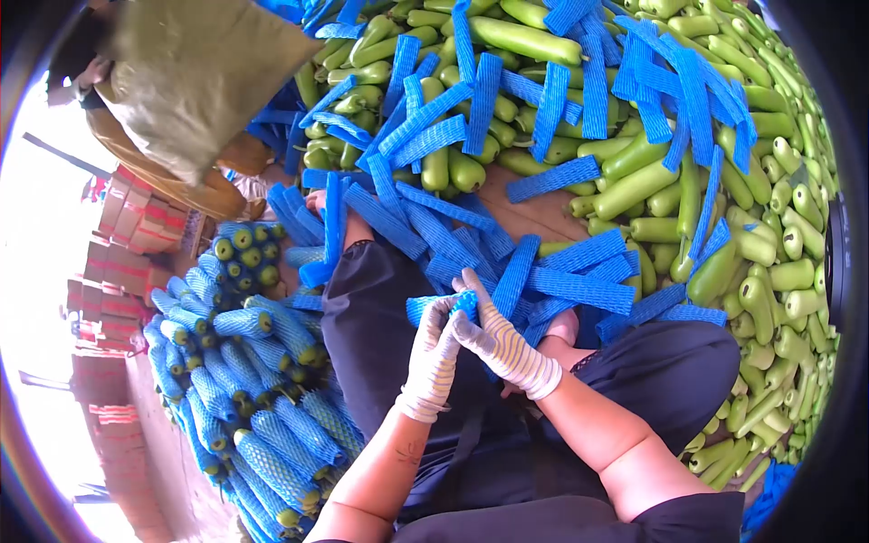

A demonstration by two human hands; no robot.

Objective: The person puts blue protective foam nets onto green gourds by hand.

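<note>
In the middle of the head view, my left hand [429,355] and my right hand [503,342] meet over my lap, both in striped, palm-coated gloves. Between their fingertips they pinch a short blue foam net sleeve [420,309], its bunched end at the right fingers. Just beyond, flat blue net sleeves [579,285] lie heaped over my crossed legs and the floor. Unwrapped long green gourds [634,190] are piled behind them and to the right. To my left lies a stack of gourds in blue nets [299,434], their green ends showing.
Another person [136,149] at the upper left handles a large olive-coloured sack [204,77], blurred. Stacked cardboard boxes [113,299] line the far left. More blue sleeves [692,86] lie scattered on the gourd pile. Brown floor [525,204] shows between the gourds.
</note>
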